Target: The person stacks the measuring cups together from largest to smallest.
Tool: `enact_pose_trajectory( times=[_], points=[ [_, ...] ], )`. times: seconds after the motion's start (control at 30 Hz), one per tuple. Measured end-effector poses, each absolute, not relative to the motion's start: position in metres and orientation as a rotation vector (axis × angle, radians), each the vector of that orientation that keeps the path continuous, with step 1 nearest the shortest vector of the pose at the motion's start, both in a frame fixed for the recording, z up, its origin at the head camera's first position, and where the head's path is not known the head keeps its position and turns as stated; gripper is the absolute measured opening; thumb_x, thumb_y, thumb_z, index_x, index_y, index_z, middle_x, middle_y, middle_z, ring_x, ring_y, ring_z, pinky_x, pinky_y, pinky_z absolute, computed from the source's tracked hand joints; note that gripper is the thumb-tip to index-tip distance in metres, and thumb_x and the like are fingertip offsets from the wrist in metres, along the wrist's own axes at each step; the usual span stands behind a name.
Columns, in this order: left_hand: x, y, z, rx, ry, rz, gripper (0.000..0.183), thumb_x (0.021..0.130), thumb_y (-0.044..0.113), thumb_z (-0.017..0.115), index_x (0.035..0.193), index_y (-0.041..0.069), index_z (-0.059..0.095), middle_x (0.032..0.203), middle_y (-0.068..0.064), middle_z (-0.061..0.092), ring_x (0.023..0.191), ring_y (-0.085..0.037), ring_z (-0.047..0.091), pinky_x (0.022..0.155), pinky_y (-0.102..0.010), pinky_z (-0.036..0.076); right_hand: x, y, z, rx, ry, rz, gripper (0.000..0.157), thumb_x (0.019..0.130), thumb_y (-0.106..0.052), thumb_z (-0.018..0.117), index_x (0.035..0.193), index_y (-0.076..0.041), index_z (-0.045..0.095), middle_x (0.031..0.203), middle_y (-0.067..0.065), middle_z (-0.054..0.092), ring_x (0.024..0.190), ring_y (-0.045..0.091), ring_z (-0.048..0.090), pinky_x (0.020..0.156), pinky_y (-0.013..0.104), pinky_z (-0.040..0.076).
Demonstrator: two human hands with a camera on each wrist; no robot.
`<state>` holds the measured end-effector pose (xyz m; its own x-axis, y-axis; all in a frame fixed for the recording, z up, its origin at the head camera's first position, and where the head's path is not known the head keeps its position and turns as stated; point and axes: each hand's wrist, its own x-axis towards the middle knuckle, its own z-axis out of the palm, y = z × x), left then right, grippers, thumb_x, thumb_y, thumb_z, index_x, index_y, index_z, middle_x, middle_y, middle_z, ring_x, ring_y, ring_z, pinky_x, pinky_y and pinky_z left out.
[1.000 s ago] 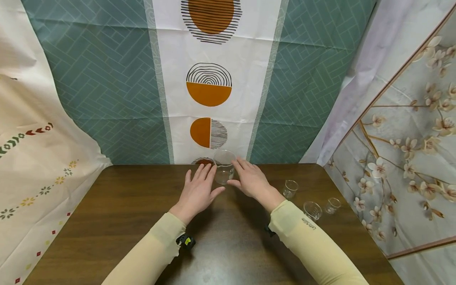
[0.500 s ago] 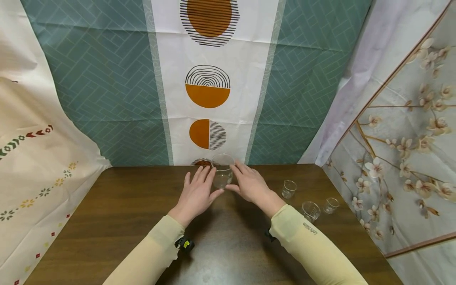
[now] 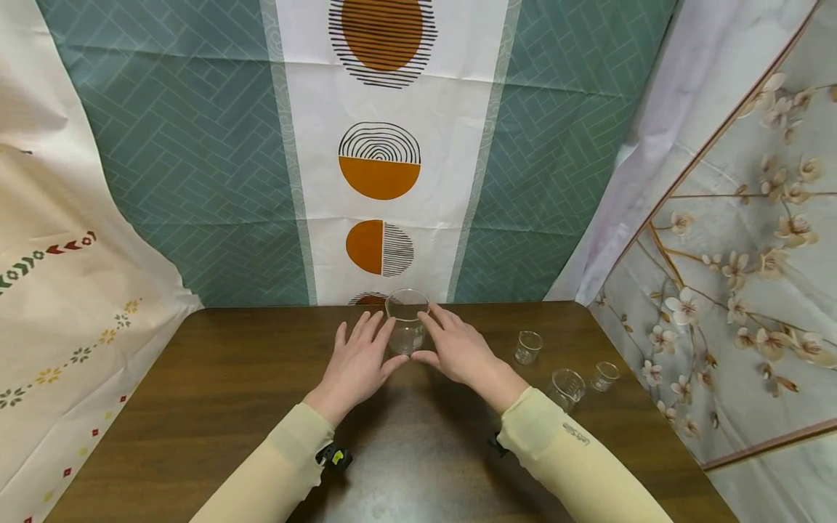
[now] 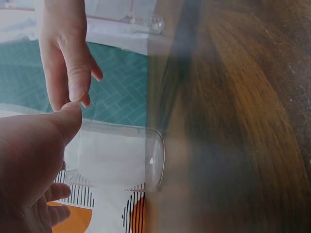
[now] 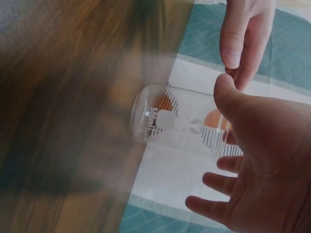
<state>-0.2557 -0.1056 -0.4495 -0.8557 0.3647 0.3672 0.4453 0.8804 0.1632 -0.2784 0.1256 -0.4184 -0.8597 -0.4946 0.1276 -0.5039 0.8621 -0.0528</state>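
Observation:
A large clear glass beaker [image 3: 408, 335], marked 500ml in the right wrist view, stands upright near the table's back edge. My left hand [image 3: 356, 363] is at its left side with fingers extended and spread. At its right, my right hand [image 3: 461, 350] has its fingers reaching along the glass. Both thumbs lie in front of the beaker, and their tips nearly meet. In the left wrist view the beaker [image 4: 114, 158] shows beyond the left thumb. Whether the fingertips touch the glass is hard to tell.
Several smaller glass beakers stand on the right of the brown wooden table [image 3: 216, 407]: one at the back [image 3: 527, 349], one nearer beaker [image 3: 566, 388] partly behind the right forearm, and one small beaker [image 3: 605, 376] farthest right. A patterned curtain [image 3: 229, 181] hangs behind the table.
The large beaker and both hands have shifted slightly toward me, away from the table's back edge. The smaller beakers stay in place; the head view has tilted a little.

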Motion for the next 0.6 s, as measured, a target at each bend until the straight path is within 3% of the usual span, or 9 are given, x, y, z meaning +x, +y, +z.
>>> enact_pose_trajectory(
  times=[0.3, 0.6],
  points=[
    [-0.255, -0.103, -0.449, -0.625, -2.713, -0.351, 0.079, 0.106, 0.055, 0.072, 0.164, 0.006, 0.052, 0.167, -0.023, 0.047, 0.158, -0.048, 0.039, 0.122, -0.079, 0.026, -0.266, 0.129, -0.418, 0.8, -2.913, 0.177, 0.084, 0.107, -0.061, 0.064, 0.171, -0.012, 0.041, 0.178, 0.019, 0.029, 0.157, 0.041, 0.042, 0.112, 0.063, 0.051],
    [-0.254, -0.101, -0.449, -0.622, -2.753, -0.345, 0.08, 0.106, 0.056, 0.071, 0.165, 0.007, 0.049, 0.17, -0.019, 0.046, 0.16, -0.045, 0.036, 0.123, -0.078, 0.025, -0.251, 0.133, -0.419, 0.873, -2.832, 0.205, 0.082, 0.106, -0.057, 0.069, 0.167, -0.008, 0.047, 0.173, 0.022, 0.038, 0.154, 0.041, 0.046, 0.112, 0.057, 0.053]
  ],
)
